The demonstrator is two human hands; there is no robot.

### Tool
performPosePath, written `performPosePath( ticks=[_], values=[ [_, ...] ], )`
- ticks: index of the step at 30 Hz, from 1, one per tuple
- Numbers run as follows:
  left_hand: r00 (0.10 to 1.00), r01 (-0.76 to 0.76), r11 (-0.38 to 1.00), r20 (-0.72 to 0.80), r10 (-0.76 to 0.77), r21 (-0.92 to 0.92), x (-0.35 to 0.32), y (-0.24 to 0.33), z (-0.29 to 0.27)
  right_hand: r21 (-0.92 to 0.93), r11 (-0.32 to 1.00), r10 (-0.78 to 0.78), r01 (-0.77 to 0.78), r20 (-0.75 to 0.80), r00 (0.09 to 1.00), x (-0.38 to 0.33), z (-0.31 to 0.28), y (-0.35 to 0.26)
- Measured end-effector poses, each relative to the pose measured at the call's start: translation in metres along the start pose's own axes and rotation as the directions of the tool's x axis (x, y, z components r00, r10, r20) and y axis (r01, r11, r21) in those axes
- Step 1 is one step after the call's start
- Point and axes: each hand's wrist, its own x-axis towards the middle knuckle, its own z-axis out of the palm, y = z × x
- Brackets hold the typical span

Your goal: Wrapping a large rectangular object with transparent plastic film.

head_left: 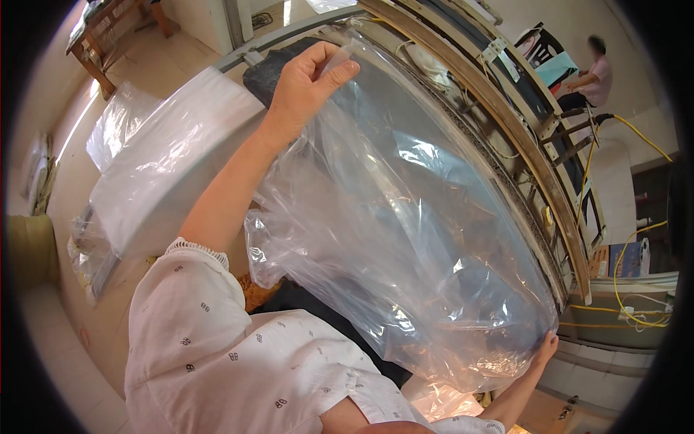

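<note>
A large clear plastic sheet [405, 239] spreads in wrinkled folds over the bench in front of me and hangs down toward my body. At its far left corner my left hand [312, 81] is closed, pinching the film between thumb and fingers. My right hand [547, 349] is at the sheet's near right corner, its fingers bent around the film's edge; part of that hand is hidden. Under the film a smooth bluish surface shows through. Beside my left hand, a dark grey cloth-like piece [264, 76] lies at the bench's end.
Along the bench's far side runs a long wooden-railed machine frame [499, 108] with wires. A stack of plastic film [170, 155] stands at left. Yellow cables [643, 134] hang at right. A seated person [594, 81] is in the far right background. A wooden table [94, 43] stands far left.
</note>
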Motion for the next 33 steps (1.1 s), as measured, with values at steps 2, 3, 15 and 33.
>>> performPosePath(
  ticks=[2,3,15,33],
  values=[
    [1.0,0.022,1.0,-0.012,-0.022,0.014,-0.005,0.006,-0.005,0.006,1.0,0.008,-0.008,0.008,1.0,0.0,0.0,-0.004],
    [0.999,0.046,0.998,-0.021,-0.045,0.032,-0.007,0.008,-0.006,0.013,1.0,0.02,-0.021,0.018,1.0,0.0,0.001,-0.006],
    [1.0,0.012,0.995,0.0,-0.012,-0.1,-0.022,0.042,-0.01,0.0,0.997,0.072,-0.072,0.022,0.997,0.005,0.017,-0.012],
    [0.942,0.207,0.169,-0.243,0.231,0.963,0.164,0.037,-0.2,0.504,0.863,-0.27,0.025,0.419,0.867,-0.103,0.077,-0.249]
  ],
)
